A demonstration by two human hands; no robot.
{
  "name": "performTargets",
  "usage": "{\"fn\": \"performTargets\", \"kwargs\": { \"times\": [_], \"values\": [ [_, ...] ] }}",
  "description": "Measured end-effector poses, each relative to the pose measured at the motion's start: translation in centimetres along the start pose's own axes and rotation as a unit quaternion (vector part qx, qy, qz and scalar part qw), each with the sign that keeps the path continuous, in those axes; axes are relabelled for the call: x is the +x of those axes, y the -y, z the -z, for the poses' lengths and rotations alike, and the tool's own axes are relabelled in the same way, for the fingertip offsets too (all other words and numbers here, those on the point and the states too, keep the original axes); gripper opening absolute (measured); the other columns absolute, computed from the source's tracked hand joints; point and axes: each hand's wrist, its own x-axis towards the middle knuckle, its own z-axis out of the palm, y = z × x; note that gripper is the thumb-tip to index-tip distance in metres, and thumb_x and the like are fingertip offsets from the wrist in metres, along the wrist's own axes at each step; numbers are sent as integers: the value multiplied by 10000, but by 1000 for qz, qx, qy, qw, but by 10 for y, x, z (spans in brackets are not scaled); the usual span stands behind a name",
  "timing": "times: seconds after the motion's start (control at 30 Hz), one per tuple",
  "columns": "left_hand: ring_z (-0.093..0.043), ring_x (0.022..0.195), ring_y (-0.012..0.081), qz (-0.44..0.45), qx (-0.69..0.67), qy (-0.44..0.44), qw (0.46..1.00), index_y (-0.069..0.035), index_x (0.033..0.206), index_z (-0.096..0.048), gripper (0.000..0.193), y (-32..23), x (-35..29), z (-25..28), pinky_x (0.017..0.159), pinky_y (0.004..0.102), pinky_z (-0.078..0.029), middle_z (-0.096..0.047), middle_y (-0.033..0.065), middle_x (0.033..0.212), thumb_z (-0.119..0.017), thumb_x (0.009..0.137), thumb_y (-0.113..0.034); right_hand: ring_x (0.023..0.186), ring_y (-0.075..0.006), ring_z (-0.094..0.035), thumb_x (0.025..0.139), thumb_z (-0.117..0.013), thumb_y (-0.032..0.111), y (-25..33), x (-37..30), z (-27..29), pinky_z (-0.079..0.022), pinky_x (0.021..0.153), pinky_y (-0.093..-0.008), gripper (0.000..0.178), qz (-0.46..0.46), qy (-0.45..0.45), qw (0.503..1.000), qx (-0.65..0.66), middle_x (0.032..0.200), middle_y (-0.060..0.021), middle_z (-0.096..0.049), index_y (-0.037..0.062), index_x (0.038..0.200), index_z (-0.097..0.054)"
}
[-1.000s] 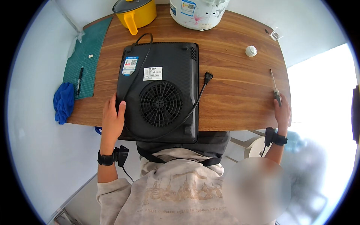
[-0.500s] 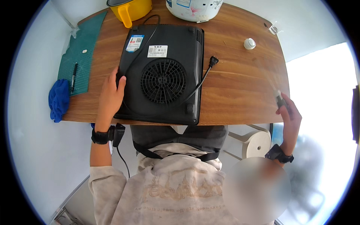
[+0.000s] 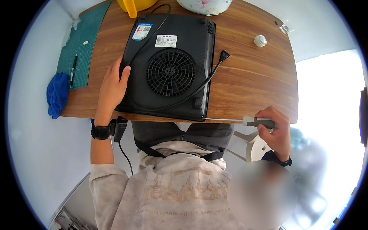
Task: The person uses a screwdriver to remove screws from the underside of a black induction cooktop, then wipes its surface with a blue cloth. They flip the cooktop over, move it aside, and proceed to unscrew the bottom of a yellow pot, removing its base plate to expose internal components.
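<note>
A black induction cooker (image 3: pixel 137 82) lies upside down on the table, its round fan grille (image 3: pixel 170 72) and labels facing up. My left hand (image 3: pixel 113 88) grips its left edge, thumb on the underside and fingers along the side. In my right hand (image 3: pixel 278 132) is a screwdriver (image 3: pixel 249 121) with a grey and white handle, held almost level. Its long thin shaft points left, and the tip is at the cooker's near right corner, by a small screw hole. Whether the tip sits in the hole I cannot tell. The cooker's power cord runs over it, ending in a plug (image 3: pixel 224 55) on the right.
A green cutting mat (image 3: pixel 82 57) with a black pen (image 3: pixel 73 69) lies at the left, beside a blue cloth (image 3: pixel 57 96). Behind the cooker stand a yellow pot (image 3: pixel 142 4) and a white flowered appliance (image 3: pixel 207 5). A small white round container (image 3: pixel 260 40) is at the far right.
My right hand has swung the screwdriver left and down, from pointing away at the table's right side to its tip at the cooker's near right corner. My left hand stays on the cooker's edge.
</note>
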Motion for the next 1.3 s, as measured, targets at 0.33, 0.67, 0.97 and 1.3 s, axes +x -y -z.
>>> {"fn": "performTargets", "kwargs": {
  "times": [0.33,0.67,0.97,1.3],
  "values": [
    [-525,1297,381,1,-2,1,1000,-69,1450,-468,517,-6,0,2,1067,439,-426,-548,194,1410,-482,1040,-382,706,-206,-635,683,-659,-1,-1,5,-4,-505,675,-285,224,8,-3,1000,-10,823,-100,-652,2,907,-664],
    [-517,1306,379,-8,14,-2,1000,-68,1459,-458,537,-1,2,1,1073,447,-423,-541,195,1417,-473,1039,-402,699,-229,-657,700,-685,3,6,6,-4,-523,661,-302,228,8,18,999,-36,833,-101,-658,8,928,-671],
    [-518,1306,373,1,37,-3,999,-86,1464,-452,538,-7,2,3,1065,454,-432,-538,183,1416,-475,1034,-408,713,-260,-667,740,-718,36,41,13,-1,-518,624,-326,207,49,51,993,-93,850,-117,-648,13,933,-646],
    [-556,1229,371,-66,95,-39,993,-123,1416,-480,463,-19,-3,12,1008,467,-469,-562,158,1357,-545,1015,-346,672,-203,-582,855,-790,170,64,28,-21,-476,569,-314,233,108,-59,991,-49,854,-87,-568,34,962,-633]
  ]
}}
